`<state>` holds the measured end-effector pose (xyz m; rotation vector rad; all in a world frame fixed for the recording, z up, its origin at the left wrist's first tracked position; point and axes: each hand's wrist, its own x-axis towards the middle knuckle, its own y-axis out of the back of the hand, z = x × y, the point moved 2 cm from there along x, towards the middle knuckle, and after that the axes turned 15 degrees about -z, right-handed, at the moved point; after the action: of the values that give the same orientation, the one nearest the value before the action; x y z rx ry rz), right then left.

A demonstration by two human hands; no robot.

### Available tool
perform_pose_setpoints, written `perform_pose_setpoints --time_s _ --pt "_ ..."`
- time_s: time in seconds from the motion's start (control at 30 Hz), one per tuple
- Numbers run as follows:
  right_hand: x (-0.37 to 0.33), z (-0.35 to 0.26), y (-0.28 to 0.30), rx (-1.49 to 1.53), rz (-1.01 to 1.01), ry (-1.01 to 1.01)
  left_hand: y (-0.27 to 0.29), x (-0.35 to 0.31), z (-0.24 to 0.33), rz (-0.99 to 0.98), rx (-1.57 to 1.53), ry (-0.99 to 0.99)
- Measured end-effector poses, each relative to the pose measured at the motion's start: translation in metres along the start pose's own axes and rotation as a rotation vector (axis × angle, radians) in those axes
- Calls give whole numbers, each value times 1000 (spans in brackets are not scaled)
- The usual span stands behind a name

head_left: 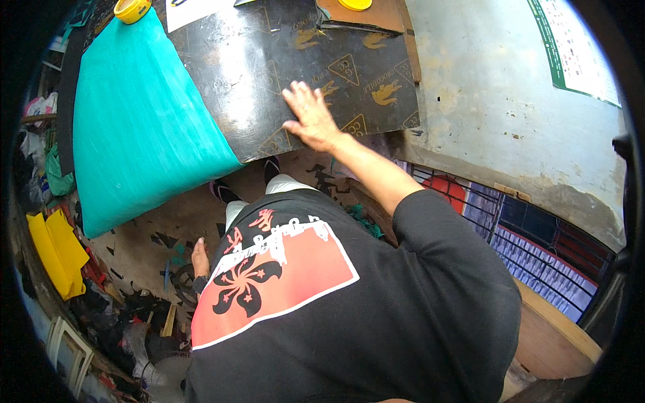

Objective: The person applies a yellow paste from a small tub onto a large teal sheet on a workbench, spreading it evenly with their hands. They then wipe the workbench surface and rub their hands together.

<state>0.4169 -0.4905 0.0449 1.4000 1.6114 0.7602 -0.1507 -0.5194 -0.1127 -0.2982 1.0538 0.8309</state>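
Note:
My right hand [312, 117] is open, its fingers spread over the dark, glossy board [248, 74] of the worktable, near the board's front edge. Nothing is held in it. A teal sheet [144, 127] covers the left part of the table and hangs over the front edge, to the left of my right hand. My left hand [200, 258] is down beside my body, below the table edge, partly hidden by my shirt. Its visible fingers look stretched out, with no object showing in them.
A yellow tub [132, 9] stands at the far left of the table. At the back right a brown folder-like piece [359, 17] carries a yellow lid [355, 4]. Scraps litter the floor [134, 235]. Yellow sheet material [57, 254] lies left; a wall [497, 101] rises right.

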Motion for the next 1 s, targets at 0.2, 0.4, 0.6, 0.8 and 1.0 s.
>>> perform_pose_setpoints --time_s 0.2,0.4,0.6,0.8,1.0 --pt "14 100 60 -238 288 -565 6 -19 33 93 8 -111" --pt "20 -26 -14 -170 -12 -80 -3 -15 8 57 14 55" --pt "88 -57 3 -14 50 135 -7 -32 15 171 112 -1" --pt "234 -26 37 -107 109 59 -13 -70 41 244 54 -32" --pt "238 -73 -5 -237 90 101 -38 -107 28 348 -32 173"
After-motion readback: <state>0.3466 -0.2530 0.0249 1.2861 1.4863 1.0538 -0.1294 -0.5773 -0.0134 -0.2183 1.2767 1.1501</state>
